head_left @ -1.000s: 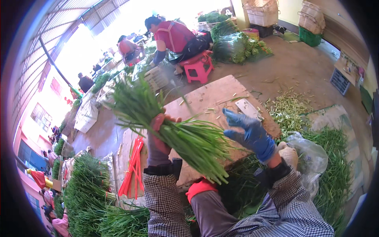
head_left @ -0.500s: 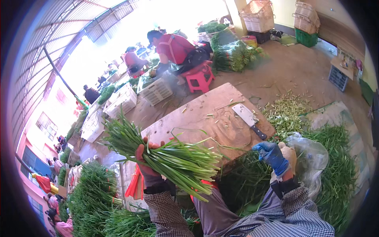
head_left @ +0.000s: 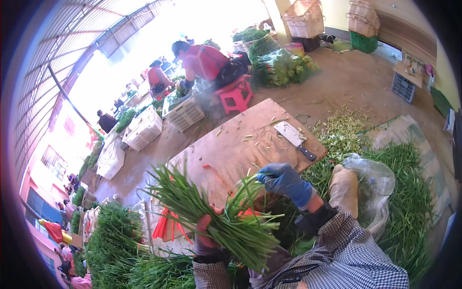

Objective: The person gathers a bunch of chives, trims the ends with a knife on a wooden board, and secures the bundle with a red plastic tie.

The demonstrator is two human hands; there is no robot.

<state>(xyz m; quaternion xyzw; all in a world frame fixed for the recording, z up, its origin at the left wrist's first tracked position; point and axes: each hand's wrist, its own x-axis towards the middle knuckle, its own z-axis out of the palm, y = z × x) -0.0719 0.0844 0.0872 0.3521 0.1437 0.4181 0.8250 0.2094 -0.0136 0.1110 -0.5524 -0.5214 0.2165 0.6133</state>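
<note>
My left hand is closed around a thick bunch of green chives, held tilted with leafy tips up left and pale cut ends down right. Just right of it, my right hand, in a blue glove, pinches a few chive strands that bend up out of the bunch. Both hands are over the near edge of a wooden board. A cleaver with a dark handle lies toward the board's right side. Red strips hang at the near left of the board.
Piled chives lie at left and right. Cut trimmings are strewn on the floor beyond a clear plastic bag. A person in red sits on a pink stool, near white crates.
My right hand has moved left from beside the board to the bunch and now pinches strands there. The bunch has come down and to the right a little. The view has shifted slightly.
</note>
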